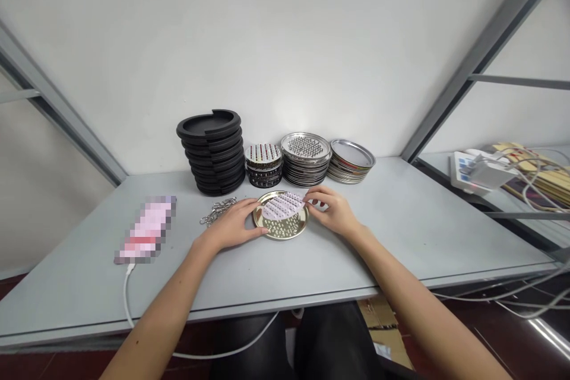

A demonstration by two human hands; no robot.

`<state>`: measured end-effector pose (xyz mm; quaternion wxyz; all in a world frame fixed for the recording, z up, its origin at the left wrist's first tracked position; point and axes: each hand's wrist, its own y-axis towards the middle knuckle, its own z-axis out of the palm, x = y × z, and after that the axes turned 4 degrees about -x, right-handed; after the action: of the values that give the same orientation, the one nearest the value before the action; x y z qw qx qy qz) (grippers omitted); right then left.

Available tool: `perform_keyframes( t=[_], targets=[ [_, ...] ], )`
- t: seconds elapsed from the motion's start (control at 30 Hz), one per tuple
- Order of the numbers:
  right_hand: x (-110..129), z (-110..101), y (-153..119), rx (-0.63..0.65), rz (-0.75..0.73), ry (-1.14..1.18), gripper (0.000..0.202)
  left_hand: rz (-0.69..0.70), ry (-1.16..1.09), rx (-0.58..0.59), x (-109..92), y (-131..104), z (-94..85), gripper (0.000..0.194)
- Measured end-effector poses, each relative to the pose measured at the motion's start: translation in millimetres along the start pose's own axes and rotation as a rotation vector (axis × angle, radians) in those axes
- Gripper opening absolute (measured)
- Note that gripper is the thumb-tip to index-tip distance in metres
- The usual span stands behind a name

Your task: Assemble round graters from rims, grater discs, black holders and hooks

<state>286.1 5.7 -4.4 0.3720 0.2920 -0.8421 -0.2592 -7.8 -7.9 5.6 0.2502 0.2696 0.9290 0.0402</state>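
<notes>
A round, shiny gold-coloured metal plate (285, 230) lies on the table in front of me. My left hand (234, 225) grips its left edge, the thumb at the near side and the fingers at the far side. My right hand (333, 212) pinches the right edge of a thin white disc with rows of small studs (282, 206). That disc is tilted over the far half of the plate, and its studs mirror in the metal. Whether its far edge touches the plate I cannot tell. Beside my left fingers lies a heap of small metal rings or clasps (217, 210).
Along the wall stand stacked black round holders (214, 154), a short stack of studded discs (263, 165), stacked metal plates with studs (306, 160) and plain metal plates (351, 160). A phone (146, 228) with a white cable (126, 294) lies left. A power strip (478, 172) sits far right.
</notes>
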Motion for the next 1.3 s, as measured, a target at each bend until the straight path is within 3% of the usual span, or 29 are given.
perform_keyframes(
  t=[0.43,0.7,0.93,1.17,1.3],
  targets=[
    [-4,7,-1,0.133,0.163,-0.05,0.025,-0.024,0.052,0.05,1,-1,-0.1,0.06],
    [-5,13,-1,0.14,0.203,-0.036,0.011,-0.024,0.066,0.063,3,0,1.6,0.063],
    [-8,16,-1,0.142,0.271,0.043,0.041,-0.019,0.061,0.053,3,0,1.6,0.068],
    [-6,17,-1,0.214,0.262,0.009,0.035,0.013,-0.021,0.012,-3,1,-2.0,0.075],
    [-5,14,0,0.246,0.242,0.011,0.041,0.01,0.008,0.028,0,2,0.7,0.069]
  ],
)
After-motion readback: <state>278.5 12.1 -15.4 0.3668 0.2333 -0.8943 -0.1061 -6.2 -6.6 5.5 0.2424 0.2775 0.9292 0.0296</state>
